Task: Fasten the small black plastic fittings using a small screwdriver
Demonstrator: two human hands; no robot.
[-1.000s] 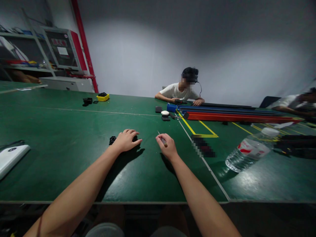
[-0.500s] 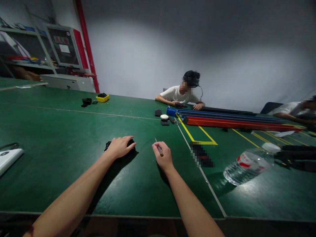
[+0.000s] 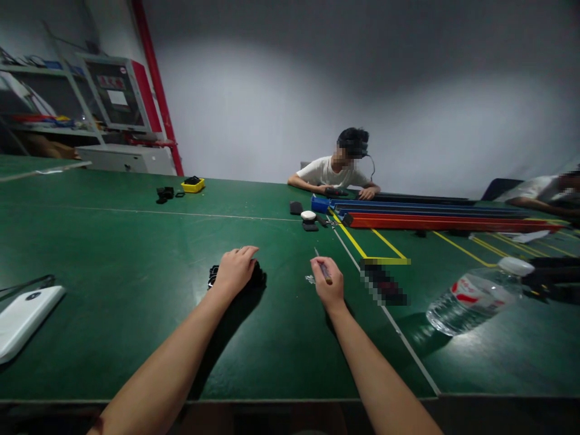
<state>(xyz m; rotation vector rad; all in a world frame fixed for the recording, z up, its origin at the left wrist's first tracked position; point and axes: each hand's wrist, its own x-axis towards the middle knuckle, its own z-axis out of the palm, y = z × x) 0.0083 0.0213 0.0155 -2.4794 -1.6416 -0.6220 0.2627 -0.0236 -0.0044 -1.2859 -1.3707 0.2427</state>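
Note:
My left hand [image 3: 236, 269] lies over a bunch of small black parts [image 3: 259, 277], its fingers stretched out to the right. Most of the bunch is hidden beneath the palm, and I cannot make out the parts' exact kind. My right hand [image 3: 330, 283] is closed round the handle of a slim screwdriver-like tool [image 3: 324, 272], whose thin metal tip points away from me, up and slightly left. Just left of that hand, some tiny silvery pieces [image 3: 310, 279] lie on the green tabletop [image 3: 281, 338].
A water bottle [image 3: 480, 296] lies tilted at the right, near a pixelated dark object [image 3: 384, 283]. Long red rails [image 3: 444, 222] and blue ones stretch along the far right. A white phone [image 3: 29, 320] rests at left; a yellow bin [image 3: 193, 185] stands farther back. A co-worker [image 3: 338, 169] sits opposite.
The whole view has shifted a little. My right hand has moved right with the tool, and silvery pieces now show beside it. My left hand stays on the black parts, fingers closer together.

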